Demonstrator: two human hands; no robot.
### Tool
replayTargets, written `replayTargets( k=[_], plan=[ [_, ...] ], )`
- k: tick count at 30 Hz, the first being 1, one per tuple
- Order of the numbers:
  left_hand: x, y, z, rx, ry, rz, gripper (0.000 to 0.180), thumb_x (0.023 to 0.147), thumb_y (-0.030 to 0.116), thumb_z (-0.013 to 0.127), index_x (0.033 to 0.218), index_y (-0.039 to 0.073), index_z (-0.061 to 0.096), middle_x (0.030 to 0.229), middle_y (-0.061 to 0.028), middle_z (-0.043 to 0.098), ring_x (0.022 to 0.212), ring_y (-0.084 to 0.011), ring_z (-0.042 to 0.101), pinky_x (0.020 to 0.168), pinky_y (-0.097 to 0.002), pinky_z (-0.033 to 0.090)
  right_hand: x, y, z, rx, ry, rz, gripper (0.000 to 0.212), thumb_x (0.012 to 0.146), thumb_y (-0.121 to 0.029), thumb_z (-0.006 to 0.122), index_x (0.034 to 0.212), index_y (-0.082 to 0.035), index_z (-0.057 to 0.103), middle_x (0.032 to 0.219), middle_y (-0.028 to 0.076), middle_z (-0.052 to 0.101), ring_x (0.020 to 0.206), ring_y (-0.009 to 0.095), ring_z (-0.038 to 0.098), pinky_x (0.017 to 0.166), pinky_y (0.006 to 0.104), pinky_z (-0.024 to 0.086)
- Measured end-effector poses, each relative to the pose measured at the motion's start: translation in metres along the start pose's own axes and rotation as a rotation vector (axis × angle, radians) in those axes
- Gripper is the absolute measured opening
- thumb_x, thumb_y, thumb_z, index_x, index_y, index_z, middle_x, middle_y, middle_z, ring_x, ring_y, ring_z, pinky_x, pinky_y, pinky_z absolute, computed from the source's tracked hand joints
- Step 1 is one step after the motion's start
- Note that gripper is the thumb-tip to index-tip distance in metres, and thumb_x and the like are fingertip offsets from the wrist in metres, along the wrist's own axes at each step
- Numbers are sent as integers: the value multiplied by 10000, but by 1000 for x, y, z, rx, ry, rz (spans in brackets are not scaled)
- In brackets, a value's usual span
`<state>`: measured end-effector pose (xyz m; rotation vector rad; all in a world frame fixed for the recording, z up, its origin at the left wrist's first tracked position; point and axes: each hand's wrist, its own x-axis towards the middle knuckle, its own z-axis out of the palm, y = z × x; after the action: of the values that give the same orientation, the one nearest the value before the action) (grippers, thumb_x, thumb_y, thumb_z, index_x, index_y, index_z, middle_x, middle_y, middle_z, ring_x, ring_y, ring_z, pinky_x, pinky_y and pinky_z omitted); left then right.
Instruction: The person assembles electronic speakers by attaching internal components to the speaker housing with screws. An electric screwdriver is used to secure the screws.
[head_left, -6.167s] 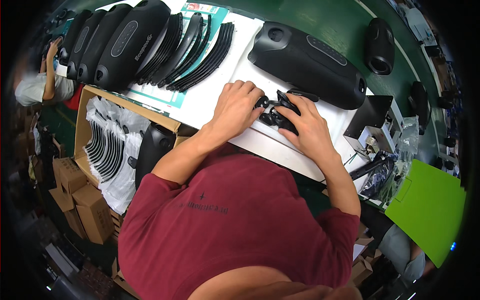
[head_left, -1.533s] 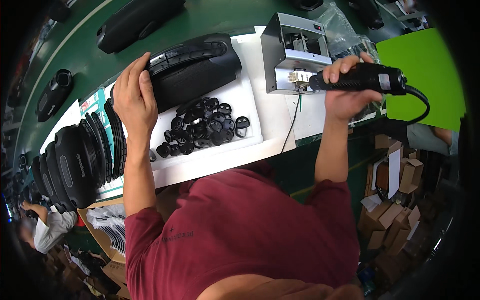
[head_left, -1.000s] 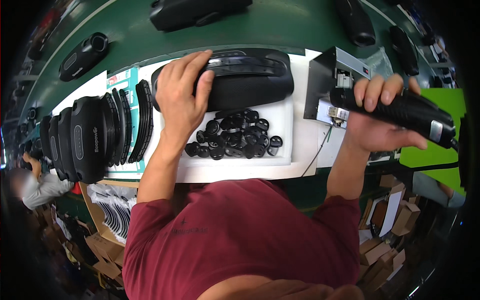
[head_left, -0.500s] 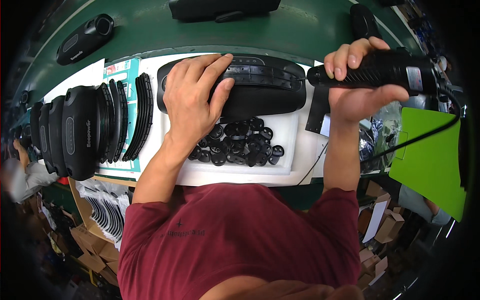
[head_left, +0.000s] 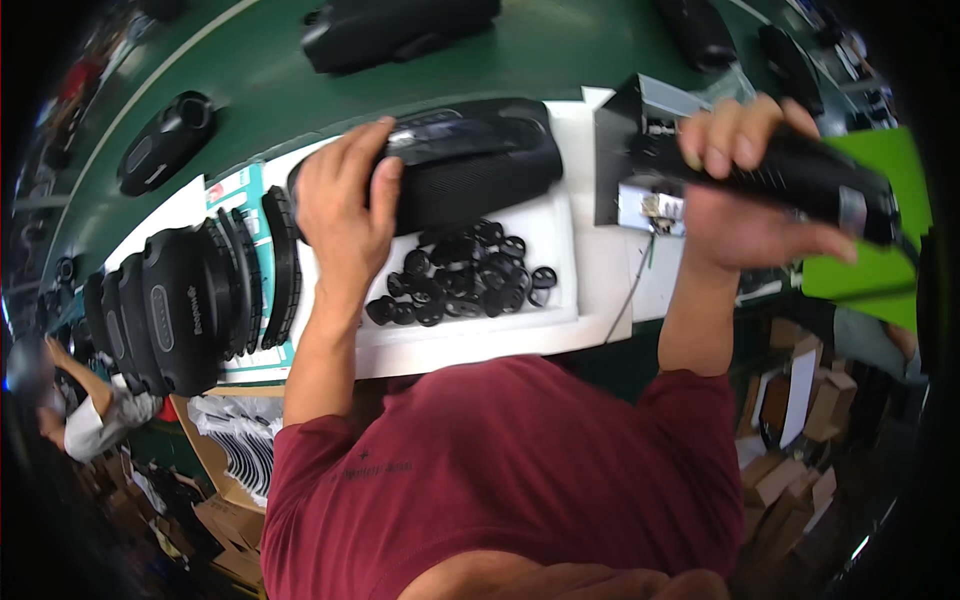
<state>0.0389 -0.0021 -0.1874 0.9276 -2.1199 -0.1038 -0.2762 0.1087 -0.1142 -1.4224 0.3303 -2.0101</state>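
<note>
My left hand (head_left: 345, 200) lies over the left end of a black, rounded portable speaker (head_left: 480, 175), fingers and thumb gripping it. In my right hand (head_left: 740, 190) is a black corded electric screwdriver (head_left: 825, 185), held level and slightly blurred, with the fingers wrapped round its body. Its tip end is over a dark and silver metal device (head_left: 610, 160), and I cannot make out the bit. Just in front of the speaker, a white foam tray (head_left: 560, 300) holds several small black round parts (head_left: 455, 275).
To the left stand several black speakers (head_left: 180, 310) in a row, beside curved black strips (head_left: 282, 270). More speakers (head_left: 400, 30) lie on the green surface (head_left: 260, 70) behind. A bright green panel (head_left: 880, 160) is at right. A box of wrapped curved parts (head_left: 240, 440) sits below left.
My right hand has carried the screwdriver away from the speaker, rightward to the metal device. The view has turned and shifted; my left hand remains on the speaker.
</note>
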Motion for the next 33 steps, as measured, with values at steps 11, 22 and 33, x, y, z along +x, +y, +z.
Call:
replayTargets(
  k=[11,22,33],
  plan=[
    [-1,-4,4,-5,16,-8,300,1045,242,649,1280,93,762,1204,-112,759,1099,-316,700,1000,-417,500,-104,-40,-59,-432,537,232,1111,825,-1004,410,1301,-19,608,823,66,575,692,190,550,648,378,469],
    [0,-1,1,-19,25,11,303,970,227,721,1247,114,769,1169,-66,754,1069,-286,681,989,-422,490,14,13,-2,37,-76,99,1377,638,-1116,386,1458,-22,555,936,74,615,751,200,558,673,385,485],
    [2,-12,1,-44,27,20,340,936,268,759,1238,113,769,1153,-55,735,1048,-287,668,991,-439,492,27,66,10,87,-46,183,1377,622,-1117,379,1380,14,583,885,92,631,698,185,581,661,371,510]
  ],
)
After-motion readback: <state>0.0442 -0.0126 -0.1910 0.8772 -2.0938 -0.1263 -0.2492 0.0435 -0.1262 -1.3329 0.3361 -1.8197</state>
